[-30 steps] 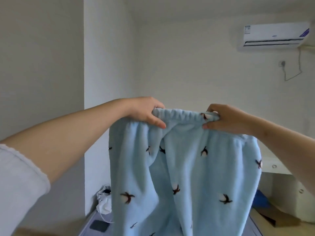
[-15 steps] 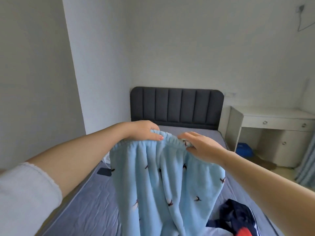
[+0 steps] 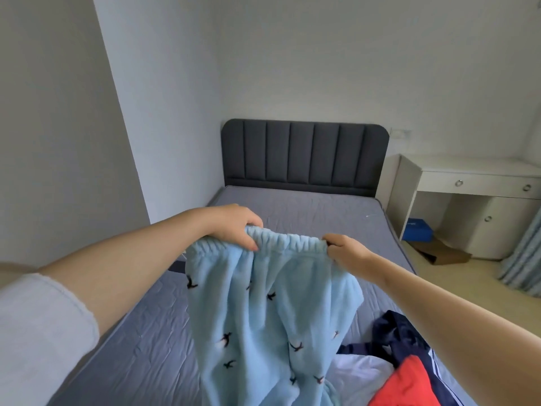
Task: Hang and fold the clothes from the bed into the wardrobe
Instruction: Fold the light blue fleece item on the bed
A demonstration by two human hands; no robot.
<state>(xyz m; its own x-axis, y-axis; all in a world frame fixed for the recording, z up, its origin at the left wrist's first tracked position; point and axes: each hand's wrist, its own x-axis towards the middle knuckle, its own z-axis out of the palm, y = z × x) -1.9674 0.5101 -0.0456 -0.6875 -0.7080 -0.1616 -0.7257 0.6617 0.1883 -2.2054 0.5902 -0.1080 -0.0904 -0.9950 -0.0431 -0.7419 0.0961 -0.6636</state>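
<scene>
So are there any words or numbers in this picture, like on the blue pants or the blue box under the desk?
No words or numbers can be read here.
Light blue pants: only small dark bird shapes, no letters.
Blue box under the white desk: a pale mark on top, too blurred to read.
Red garment on the bed: no print shows.

left hand (image 3: 234,227) grips left end of blue fleece pants (image 3: 263,312) waistband, right hand (image 3: 345,249) pinches right end. pants hang down from both grips over grey bed (image 3: 146,347). red and navy clothes (image 3: 409,373) below right grip.
</scene>
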